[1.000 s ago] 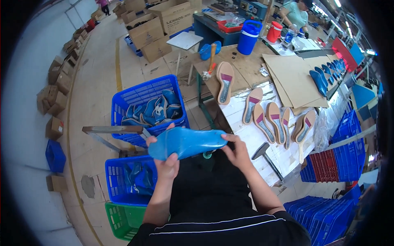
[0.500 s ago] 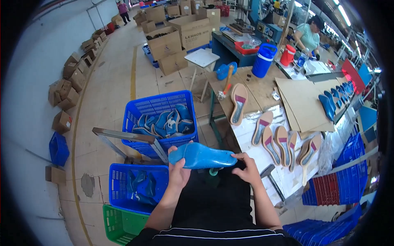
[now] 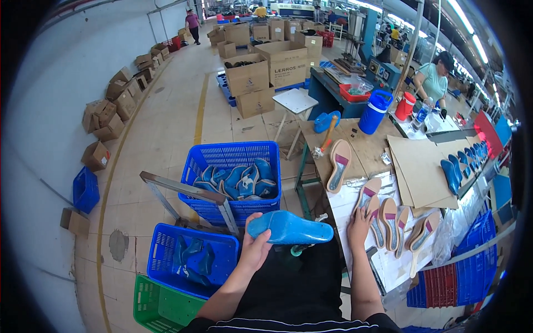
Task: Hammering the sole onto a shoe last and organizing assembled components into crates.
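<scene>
A blue shoe last (image 3: 290, 227) lies level in my left hand (image 3: 257, 245), sole side up. My fingers and thumb wrap its left end; its other end points right, unsupported. My right hand (image 3: 359, 226) is over the table, its fingers stretched out on the lower part of an insole (image 3: 368, 191) with a maroon patch. Whether those fingers grip the insole cannot be made out. More tan insoles (image 3: 389, 213) lie beside it, some stacked. A single insole (image 3: 339, 166) rests farther back, near a hammer (image 3: 326, 137) with a wooden handle.
Blue crates (image 3: 230, 150) (image 3: 158, 250) of blue lasts stand left of the table, with a green crate (image 3: 145, 302) below and a metal rail (image 3: 183, 186) between. Cardboard sheets (image 3: 416, 172), a row of blue lasts (image 3: 452, 175) and a blue jug (image 3: 376, 112) are on the table. A co-worker (image 3: 436, 77) works beyond.
My right hand has let go of the last and moved right to the insoles. My left hand keeps the last and has shifted slightly right and down. The view has tilted up.
</scene>
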{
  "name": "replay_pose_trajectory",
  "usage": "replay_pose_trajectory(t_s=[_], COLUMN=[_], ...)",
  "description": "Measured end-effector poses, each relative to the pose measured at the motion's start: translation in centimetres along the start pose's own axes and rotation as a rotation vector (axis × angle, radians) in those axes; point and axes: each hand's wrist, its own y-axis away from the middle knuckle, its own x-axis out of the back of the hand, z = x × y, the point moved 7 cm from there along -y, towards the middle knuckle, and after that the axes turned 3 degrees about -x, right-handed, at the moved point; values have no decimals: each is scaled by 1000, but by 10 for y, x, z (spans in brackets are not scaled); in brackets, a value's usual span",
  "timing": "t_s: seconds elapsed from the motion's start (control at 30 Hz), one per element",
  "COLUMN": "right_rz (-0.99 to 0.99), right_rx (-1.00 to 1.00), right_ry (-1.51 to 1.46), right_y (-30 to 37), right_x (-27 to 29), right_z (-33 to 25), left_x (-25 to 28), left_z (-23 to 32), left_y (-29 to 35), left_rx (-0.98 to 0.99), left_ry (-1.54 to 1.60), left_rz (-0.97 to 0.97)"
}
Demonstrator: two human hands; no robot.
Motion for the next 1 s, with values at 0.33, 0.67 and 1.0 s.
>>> replay_pose_trajectory(t_s=[0.33, 0.67, 1.0], right_rz=[478, -100, -418], right_rx=[-415, -428, -63], right_ry=[-971, -1384, -1356], right_y=[-6, 40, 48], right_x=[146, 180, 166], right_z=[20, -115, -148], left_x=[-8, -10, -2], left_z=[9, 15, 19], left_y=[7, 8, 14], left_rx=[27, -55, -5], left_ry=[3, 10, -12], left_rz=[7, 15, 54])
